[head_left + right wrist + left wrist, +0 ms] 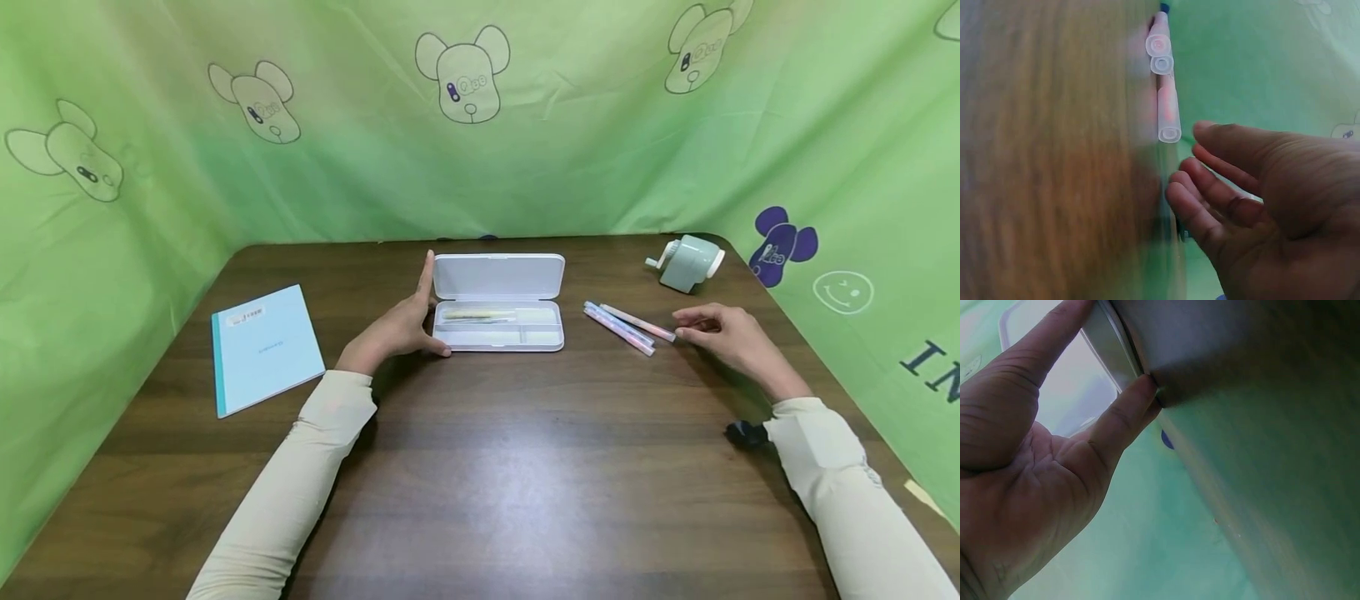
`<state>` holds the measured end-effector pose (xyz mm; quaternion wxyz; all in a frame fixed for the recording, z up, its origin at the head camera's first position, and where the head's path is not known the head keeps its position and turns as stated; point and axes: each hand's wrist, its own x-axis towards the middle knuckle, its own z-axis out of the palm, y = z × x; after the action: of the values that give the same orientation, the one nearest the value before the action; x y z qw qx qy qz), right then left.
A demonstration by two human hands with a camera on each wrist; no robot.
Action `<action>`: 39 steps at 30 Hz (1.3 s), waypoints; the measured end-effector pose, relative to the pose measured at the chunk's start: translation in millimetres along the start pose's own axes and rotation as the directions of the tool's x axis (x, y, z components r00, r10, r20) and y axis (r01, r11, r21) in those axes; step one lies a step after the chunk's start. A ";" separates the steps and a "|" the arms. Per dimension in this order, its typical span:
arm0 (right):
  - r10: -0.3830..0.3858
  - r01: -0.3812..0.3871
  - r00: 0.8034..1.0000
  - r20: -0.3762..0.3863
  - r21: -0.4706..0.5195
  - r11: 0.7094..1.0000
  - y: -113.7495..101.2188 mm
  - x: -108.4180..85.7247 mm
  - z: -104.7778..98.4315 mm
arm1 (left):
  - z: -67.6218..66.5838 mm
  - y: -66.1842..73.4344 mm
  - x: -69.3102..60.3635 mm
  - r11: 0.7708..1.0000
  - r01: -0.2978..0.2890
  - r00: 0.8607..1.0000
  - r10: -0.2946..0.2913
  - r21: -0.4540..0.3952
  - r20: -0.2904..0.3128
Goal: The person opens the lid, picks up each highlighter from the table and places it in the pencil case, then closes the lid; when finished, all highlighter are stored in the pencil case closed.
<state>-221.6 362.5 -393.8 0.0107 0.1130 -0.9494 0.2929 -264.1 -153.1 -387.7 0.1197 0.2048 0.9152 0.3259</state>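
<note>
A white pencil case (498, 337) lies unfolded on the table with its lid (498, 277) tipped back. Slim sticks, too small to identify, lie in its left compartment. My left hand (397, 329) spans the case's left side, thumb at the front corner and a straight finger along the lid's edge; the left wrist view shows the fingertips (1141, 390) touching the case. To the right lie three pastel pens (618, 329) with translucent caps. My right hand (723, 337) is beside their near ends, its fingers loosely bent; a small gap separates it from the closest pen (1169, 115).
A light blue notebook (270, 350) lies on the left of the brown wooden table (480, 467). A grey-green crank pencil sharpener (690, 262) stands at the back right, beyond the pens. Green printed cloth (337, 167) hangs behind and beside the table.
</note>
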 end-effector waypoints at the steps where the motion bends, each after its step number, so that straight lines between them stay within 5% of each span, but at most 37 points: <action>1: 0.006 -0.006 1.000 0.017 -0.004 1.000 0.8 -0.2 -0.3 | 0.2 -0.4 0.2 1.000 0.000 1.000 0.000 -0.005 -0.001; 5: 0.033 -0.032 0.997 0.066 -0.011 0.999 -0.3 1.3 0.7 | 2.3 -5.2 3.1 1.000 -0.001 1.000 0.001 -0.025 0.000; 12: 0.042 -0.041 0.996 0.074 -0.019 0.999 0.1 3.2 1.8 | 22.8 -73.7 46.1 0.999 -0.031 0.998 0.030 -0.032 -0.052; 15: 0.028 -0.026 0.997 0.070 -0.039 0.999 -1.5 4.2 3.1 | 25.6 -84.1 52.4 0.998 -0.043 0.998 0.041 -0.040 -0.051; 18: 0.016 -0.013 0.998 0.061 -0.058 0.998 -3.5 5.3 4.3 | 22.7 -75.4 46.4 0.999 -0.041 0.998 0.040 -0.028 -0.042; 24: 0.011 -0.011 1.000 -0.015 -0.056 0.998 -6.1 5.4 5.5 | 3.9 -15.2 9.1 1.000 -0.004 1.000 0.004 -0.009 0.010; 29: -0.034 0.036 0.993 -0.109 0.017 0.999 -13.5 6.3 9.3 | -0.6 7.1 -3.6 1.000 0.016 1.000 -0.016 -0.016 0.005; 38: -0.149 0.169 0.980 -0.134 0.153 0.974 -50.5 33.7 38.6 | -1.0 2.3 -1.6 1.000 -0.011 1.000 0.011 -0.022 0.006; 39: -0.160 0.179 0.979 -0.127 0.159 0.971 -55.1 37.7 43.0 | -3.4 16.3 -8.6 1.000 0.011 1.000 -0.010 -0.013 0.007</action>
<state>-244.2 286.4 -395.6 0.0798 0.1776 -0.9058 0.3764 -252.8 -147.4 -373.9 0.1261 0.2005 0.9137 0.3302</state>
